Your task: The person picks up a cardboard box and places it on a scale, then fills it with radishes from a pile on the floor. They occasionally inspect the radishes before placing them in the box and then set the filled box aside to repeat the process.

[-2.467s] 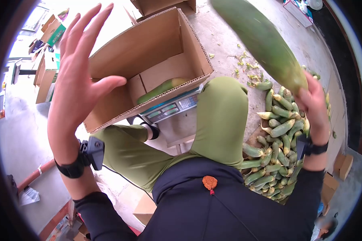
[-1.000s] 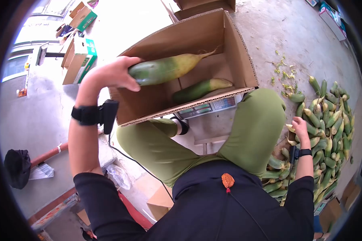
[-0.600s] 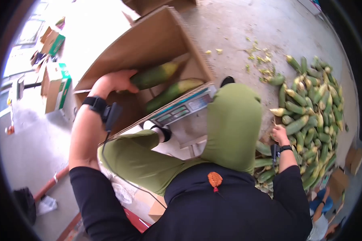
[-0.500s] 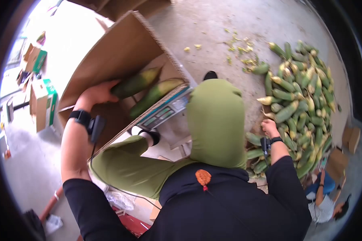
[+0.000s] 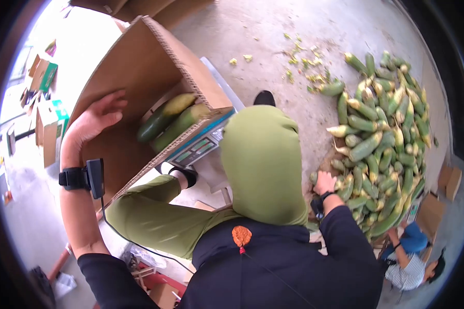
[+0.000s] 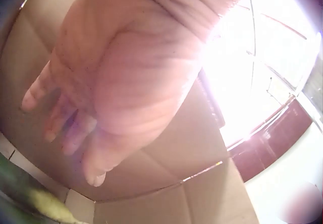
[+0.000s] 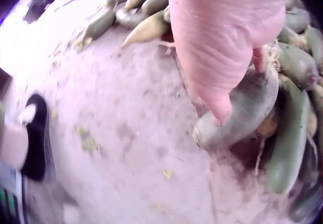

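Note:
Two green radishes with yellowish ends lie side by side in the cardboard box (image 5: 123, 67); the farther radish (image 5: 162, 117) touches the nearer one (image 5: 183, 126). My left hand (image 5: 99, 116) is over the box's left part, fingers spread and holding nothing; the left wrist view shows its palm (image 6: 126, 77) near a cardboard wall. At the near left edge of the radish pile (image 5: 366, 149), my right hand (image 5: 325, 183) is on a radish. In the right wrist view my right hand (image 7: 227, 47) grips that thick green radish (image 7: 242, 110), thumb on its side.
The box stands on a scale (image 5: 198, 147) in front of my knees. Leaf scraps (image 5: 304, 62) litter the floor beyond. Other cartons (image 5: 49, 129) stand at the left, and a person in a striped shirt (image 5: 410, 270) is at the lower right.
My left hand has let go of the second radish in the box and drawn back leftward. The right hand has moved nearer my body along the pile's edge, onto a radish.

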Demonstrator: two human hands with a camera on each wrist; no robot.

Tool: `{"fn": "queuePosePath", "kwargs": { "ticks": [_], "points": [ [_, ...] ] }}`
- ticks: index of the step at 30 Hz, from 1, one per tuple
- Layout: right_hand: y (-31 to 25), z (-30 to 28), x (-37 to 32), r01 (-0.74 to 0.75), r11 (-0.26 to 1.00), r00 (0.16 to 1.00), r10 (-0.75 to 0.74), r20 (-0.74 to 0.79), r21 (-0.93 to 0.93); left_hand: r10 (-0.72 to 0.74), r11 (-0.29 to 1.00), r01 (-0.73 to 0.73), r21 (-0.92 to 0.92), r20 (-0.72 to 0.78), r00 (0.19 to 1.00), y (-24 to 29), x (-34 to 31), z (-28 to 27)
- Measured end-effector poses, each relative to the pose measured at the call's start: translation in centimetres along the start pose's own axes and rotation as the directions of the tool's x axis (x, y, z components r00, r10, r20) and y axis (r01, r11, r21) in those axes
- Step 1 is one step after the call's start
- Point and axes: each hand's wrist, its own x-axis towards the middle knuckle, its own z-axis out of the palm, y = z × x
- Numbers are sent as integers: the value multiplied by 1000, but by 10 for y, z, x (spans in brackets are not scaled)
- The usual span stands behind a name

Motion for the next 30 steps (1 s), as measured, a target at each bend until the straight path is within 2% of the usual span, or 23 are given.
{"fn": "queuePosePath", "kwargs": {
  "ticks": [2, 4, 6, 7, 9, 11, 12, 13, 14, 15, 16, 17, 18, 19, 20, 22, 23, 25, 27, 28, 30],
  "points": [
    [-4, 31, 13, 31, 999, 992, -28, -126, 23, -81, 995, 78, -63, -45, 996, 12, -11, -2],
    [-13, 26, 15, 44, 998, 996, -47, -77, -40, -82, 996, 79, -34, -82, 993, 12, -18, -4],
    [-15, 26, 17, 184, 967, 982, -187, 3, -174, -60, 997, 54, -63, -86, 995, 7, -18, -2],
    [-16, 27, 15, 212, 959, 977, -207, 44, -189, -61, 996, 55, -64, -91, 994, 3, -19, 0],
    [-15, 12, 13, 239, 949, 971, -227, 78, -206, 27, 996, -37, -86, -116, 993, -2, -20, 2],
    [-5, -2, 15, 177, 979, 983, -182, -37, -104, 31, 996, -42, -77, -136, 990, 2, -25, 1],
    [3, -15, 20, 150, 989, 982, -149, -114, 1, 37, 996, -48, -73, -152, 988, 3, -27, 2],
    [22, -22, 35, 206, 957, 966, -165, -199, 207, 42, 996, -54, -75, -150, 988, 2, -28, 1],
    [32, -54, 35, 187, 932, 965, -116, -234, 310, 65, 994, -77, -80, -141, 988, 2, -28, 0],
    [48, -71, 39, 231, 826, 944, -62, -324, 514, 89, 991, -100, -84, -134, 987, 1, -28, -1],
    [66, -75, 50, 310, 709, 896, 5, -444, 634, 96, 990, -108, -87, -135, 986, 2, -30, -1],
    [69, -110, 40, 197, 275, 970, 86, -228, 941, 134, 982, -149, -113, -134, 982, 5, -32, 1],
    [71, -141, 31, 309, 164, 942, 87, -325, 937, 173, 971, -192, -139, -136, 975, 8, -33, 3],
    [64, -180, 16, 324, 49, 935, 136, -328, 945, 182, 969, -201, -144, -138, 974, 11, -35, 4],
    [63, -206, 11, 453, -54, 886, 142, -442, 890, 194, 969, -209, -130, -125, 973, 15, -39, 5],
    [52, -268, -14, 551, -278, 834, 161, -528, 787, 210, 969, -222, -108, -111, 971, 24, -46, 5],
    [50, -293, -21, 618, -373, 773, 129, -621, 692, 256, 958, -266, -109, -95, 962, 28, -51, 6],
    [34, -347, -44, 705, -436, 656, 99, -748, 560, 319, 939, -327, -109, -89, 944, 39, -59, 8],
    [15, -393, -67, 729, -492, 531, -30, -847, 475, 382, 924, -380, 37, -107, 918, 50, -70, 11],
    [2, -412, -79, 732, -513, 485, -69, -872, 448, 384, 923, -382, 36, -122, 915, 54, -75, 12],
    [-29, -444, -100, 685, -603, 385, -177, -906, 409, 486, 874, -475, 105, -145, 862, 62, -84, 17]
  ]
}}
